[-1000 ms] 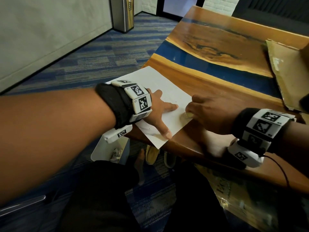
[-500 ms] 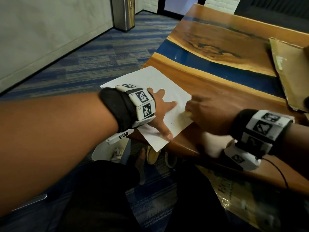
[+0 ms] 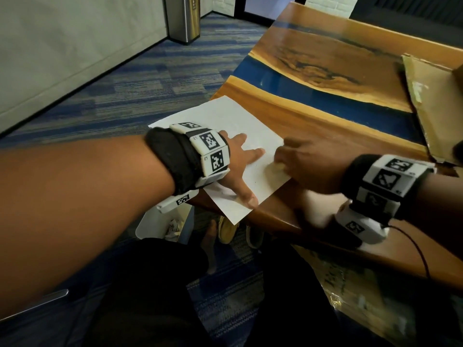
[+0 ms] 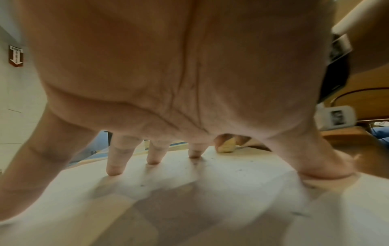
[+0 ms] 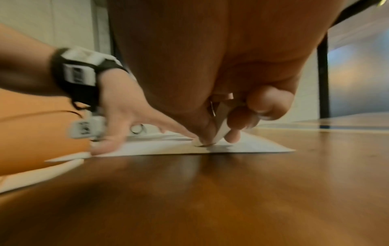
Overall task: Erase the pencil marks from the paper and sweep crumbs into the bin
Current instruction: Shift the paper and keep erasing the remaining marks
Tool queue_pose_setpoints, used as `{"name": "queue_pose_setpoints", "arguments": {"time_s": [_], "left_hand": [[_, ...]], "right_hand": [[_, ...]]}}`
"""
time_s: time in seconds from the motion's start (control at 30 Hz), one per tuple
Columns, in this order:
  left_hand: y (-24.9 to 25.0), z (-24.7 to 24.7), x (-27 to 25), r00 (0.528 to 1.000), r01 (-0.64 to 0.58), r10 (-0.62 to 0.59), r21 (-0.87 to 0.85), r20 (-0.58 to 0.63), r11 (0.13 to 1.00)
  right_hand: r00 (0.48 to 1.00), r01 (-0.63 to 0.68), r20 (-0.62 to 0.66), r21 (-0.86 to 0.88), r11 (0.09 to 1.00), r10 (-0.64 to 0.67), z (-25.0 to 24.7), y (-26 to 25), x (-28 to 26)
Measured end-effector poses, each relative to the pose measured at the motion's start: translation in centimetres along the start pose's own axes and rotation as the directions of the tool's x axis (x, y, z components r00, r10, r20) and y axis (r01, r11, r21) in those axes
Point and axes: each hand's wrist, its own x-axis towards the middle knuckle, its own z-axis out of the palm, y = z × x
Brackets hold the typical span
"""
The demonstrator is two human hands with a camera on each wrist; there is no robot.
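A white sheet of paper (image 3: 233, 121) lies at the near left corner of the wooden table (image 3: 325, 121), one corner hanging over the edge. My left hand (image 3: 240, 169) is spread flat on the paper (image 4: 189, 191), fingers straight, pressing it down. My right hand (image 3: 300, 161) pinches a small pale eraser (image 3: 276, 166) and holds its tip against the sheet near the right edge. From the right wrist the eraser (image 5: 219, 133) touches the paper (image 5: 252, 146) between thumb and fingers. Dark eraser crumbs (image 4: 240, 170) are scattered on the sheet. A white bin (image 3: 160, 221) stands on the floor below the table corner.
A flattened cardboard piece (image 3: 431, 101) lies at the table's far right. A steel trash can (image 3: 184, 18) stands by the wall. Shoes (image 3: 228, 229) and my legs are under the table edge. Blue carpet lies to the left.
The right hand with the eraser has shifted in small strokes over the same spot on the paper. The left hand has stayed pressed flat on the sheet.
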Motion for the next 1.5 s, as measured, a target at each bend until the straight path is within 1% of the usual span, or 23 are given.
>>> {"name": "queue_pose_setpoints", "arguments": {"time_s": [0.07, 0.1, 0.23, 0.27, 0.3, 0.4, 0.43, 0.47, 0.53, 0.57, 0.67, 0.73, 0.77, 0.9, 1.0, 1.07, 1.1, 1.2, 1.23, 1.33, 1.37, 1.4, 1.5], "left_hand": [[0.0, -0.1, 0.1, 1.000, 0.008, -0.008, 0.005, -0.002, 1.000], [0.0, -0.2, 0.0, 1.000, 0.009, -0.009, 0.009, 0.004, 1.000], [0.1, -0.5, 0.1, 1.000, 0.009, -0.009, -0.012, 0.008, 1.000], [0.1, -0.5, 0.1, 1.000, 0.010, -0.010, -0.009, 0.003, 1.000], [0.1, -0.5, 0.1, 1.000, 0.011, -0.011, -0.001, 0.000, 1.000], [0.3, -0.4, 0.0, 1.000, 0.012, -0.012, 0.018, -0.005, 1.000], [0.3, -0.5, -0.1, 1.000, 0.010, -0.010, 0.014, -0.002, 1.000], [0.2, -0.5, -0.1, 1.000, 0.007, -0.007, 0.002, 0.002, 1.000], [0.1, -0.8, -0.2, 1.000, 0.003, -0.002, -0.028, 0.016, 1.000], [0.2, -0.9, -0.2, 1.000, 0.000, 0.001, -0.032, 0.021, 0.999], [0.8, -1.4, -0.3, 1.000, -0.008, 0.008, 0.003, 0.015, 1.000], [1.1, -1.9, -0.4, 1.000, 0.006, -0.007, 0.039, 0.021, 0.999], [1.3, -2.2, -0.4, 0.999, 0.009, -0.011, 0.048, 0.030, 0.999], [2.0, -3.5, -0.6, 0.998, 0.008, -0.013, 0.078, 0.061, 0.997], [2.7, -4.0, -0.8, 0.997, 0.006, -0.016, 0.140, 0.074, 0.990], [2.9, -4.3, -0.8, 0.997, -0.002, -0.012, 0.188, 0.072, 0.982], [3.0, -4.4, -0.9, 0.998, -0.016, 0.004, 0.196, 0.066, 0.980], [3.0, -4.9, -1.1, 0.998, -0.054, 0.045, 0.209, 0.044, 0.976], [3.1, -4.9, -1.0, 0.998, -0.062, 0.055, 0.211, 0.040, 0.976], [3.3, -4.5, -0.8, 0.997, -0.024, 0.009, 0.225, 0.071, 0.974], [3.2, -4.6, -0.8, 0.997, -0.012, -0.008, 0.234, 0.083, 0.972], [3.1, -4.5, -0.8, 0.996, -0.013, -0.008, 0.231, 0.089, 0.973], [2.9, -4.8, -0.7, 0.996, -0.042, 0.027, 0.191, 0.082, 0.981]], "right_hand": [[0.996, -0.089, -0.020, -0.026, 0.996, 0.088, 0.0, 1.7, 0.5], [0.997, -0.077, -0.031, -0.023, 0.997, 0.077, 0.2, 1.7, 0.6], [0.991, 0.130, -0.019, 0.104, 0.986, -0.129, 0.6, -2.4, -0.2], [0.988, 0.153, -0.025, 0.068, 0.986, -0.151, 0.6, -2.2, 0.2], [0.989, 0.143, -0.047, 0.016, 0.990, -0.142, 0.4, -1.5, 1.0], [0.998, -0.032, -0.057, -0.074, 0.997, 0.028, -0.1, 1.1, 2.0], [0.998, -0.026, -0.054, -0.076, 0.997, 0.022, -0.2, 0.9, 1.9], [0.998, 0.042, -0.051, -0.073, 0.996, -0.045, -0.3, -0.2, 1.6], [0.982, 0.190, -0.027, 0.043, 0.981, -0.189, -0.3, -2.7, 0.4], [0.979, 0.203, -0.018, 0.096, 0.974, -0.202, -0.2, -2.9, 0.1], [1.000, 0.029, -0.004, 0.036, 0.999, -0.029, -0.2, 0.6, 1.1], [0.996, -0.092, 0.001, -0.024, 0.995, 0.092, -0.3, 2.9, 1.1], [0.996, -0.086, 0.005, -0.028, 0.996, 0.086, -0.2, 3.3, 0.8], [0.990, 0.132, 0.059, 0.004, 0.991, -0.132, -0.2, 1.4, -1.0], [1.000, -0.022, 0.021, -0.009, 1.000, 0.022, 0.1, 2.8, -0.3], [0.999, -0.050, -0.018, -0.039, 0.998, 0.049, 0.5, 3.6, -0.3], [1.000, -0.009, -0.024, -0.033, 0.999, 0.009, 0.6, 3.3, -0.5], [0.984, 0.167, 0.070, -0.030, 0.986, -0.164, 0.0, 1.7, -1.5], [0.984, 0.159, 0.083, -0.015, 0.987, -0.157, 0.0, 1.9, -1.5], [1.000, -0.011, -0.006, -0.015, 1.000, 0.011, 0.1, 3.5, -0.7], [1.000, -0.022, -0.019, -0.041, 0.999, 0.021, 0.2, 3.8, -0.7], [1.000, 0.003, -0.020, -0.051, 0.999, -0.004, 0.2, 3.4, -0.9], [0.976, 0.215, 0.031, -0.017, 0.976, -0.214, -0.2, 0.9, -2.1]]}}
